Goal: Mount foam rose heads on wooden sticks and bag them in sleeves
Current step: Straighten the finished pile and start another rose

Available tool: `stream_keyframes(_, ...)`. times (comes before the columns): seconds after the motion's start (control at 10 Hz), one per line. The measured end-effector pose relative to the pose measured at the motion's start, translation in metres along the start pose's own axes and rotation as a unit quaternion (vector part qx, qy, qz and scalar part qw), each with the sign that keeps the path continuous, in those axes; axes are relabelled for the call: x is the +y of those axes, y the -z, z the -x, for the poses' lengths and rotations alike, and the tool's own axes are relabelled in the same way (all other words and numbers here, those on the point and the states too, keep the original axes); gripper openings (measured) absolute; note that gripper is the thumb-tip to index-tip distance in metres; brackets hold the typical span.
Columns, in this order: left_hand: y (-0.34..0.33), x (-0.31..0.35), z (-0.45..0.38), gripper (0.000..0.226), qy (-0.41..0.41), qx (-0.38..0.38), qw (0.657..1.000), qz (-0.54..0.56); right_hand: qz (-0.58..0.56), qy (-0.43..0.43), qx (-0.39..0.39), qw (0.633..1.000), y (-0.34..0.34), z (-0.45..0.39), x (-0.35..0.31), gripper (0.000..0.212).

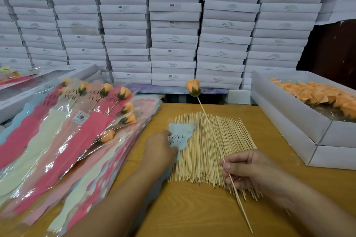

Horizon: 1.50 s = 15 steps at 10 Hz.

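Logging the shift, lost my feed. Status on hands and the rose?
Right hand pinching thin wooden stick, orange foam rose head mounted on top. Left hand on pale blue "LOVE YOU" sleeve. Nothing obstructing.
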<state>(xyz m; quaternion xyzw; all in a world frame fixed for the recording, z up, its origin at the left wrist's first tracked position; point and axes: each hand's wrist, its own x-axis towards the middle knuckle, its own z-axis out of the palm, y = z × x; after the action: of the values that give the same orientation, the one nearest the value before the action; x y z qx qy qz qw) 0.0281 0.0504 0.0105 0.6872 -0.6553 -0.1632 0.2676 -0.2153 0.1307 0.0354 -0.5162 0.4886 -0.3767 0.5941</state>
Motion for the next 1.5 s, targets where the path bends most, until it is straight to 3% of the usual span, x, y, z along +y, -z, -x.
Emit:
stream_keyframes(0.2,0.009,-0.004,-0.010,0.078,0.063,-0.026,0.996,0.066,-0.003,0.003,-0.006,1.000,0.000,0.002,-0.002,0.020)
stream_keyframes(0.4,0.006,-0.007,-0.010,0.049,0.023,0.028,0.998,-0.042,-0.003,0.005,-0.008,1.000,-0.001,0.002,-0.003,0.020)
stream_keyframes(0.5,0.005,-0.011,-0.010,0.051,0.039,0.009,0.991,-0.126,0.002,0.004,0.000,1.000,-0.001,0.002,-0.002,0.022)
stream_keyframes(0.6,0.000,-0.019,-0.011,0.072,0.051,-0.042,0.982,-0.178,0.006,0.003,0.002,1.000,-0.002,0.001,-0.002,0.020)
stream_keyframes(0.7,-0.003,-0.022,-0.010,0.079,0.042,-0.049,0.978,-0.197,0.006,0.004,0.000,1.000,-0.002,0.000,-0.003,0.020)
stream_keyframes(0.9,-0.002,-0.020,-0.008,0.067,0.036,-0.056,0.978,-0.199,0.008,0.003,-0.001,1.000,-0.001,0.001,-0.001,0.019)
stream_keyframes(1.2,-0.002,-0.011,0.004,0.040,-0.002,-0.012,0.984,-0.178,0.013,0.007,-0.002,1.000,0.000,0.001,-0.001,0.018)
stream_keyframes(1.3,0.000,-0.011,0.006,0.036,-0.035,0.037,0.984,-0.169,0.013,0.008,-0.004,1.000,0.000,0.000,0.000,0.018)
stream_keyframes(1.4,0.002,-0.010,0.003,0.025,-0.035,0.045,0.998,-0.022,0.012,0.009,-0.005,1.000,0.001,-0.001,0.000,0.017)
stream_keyframes(1.5,0.006,-0.006,0.000,0.050,0.023,0.043,0.996,0.077,0.014,0.011,-0.005,1.000,0.002,-0.001,0.001,0.019)
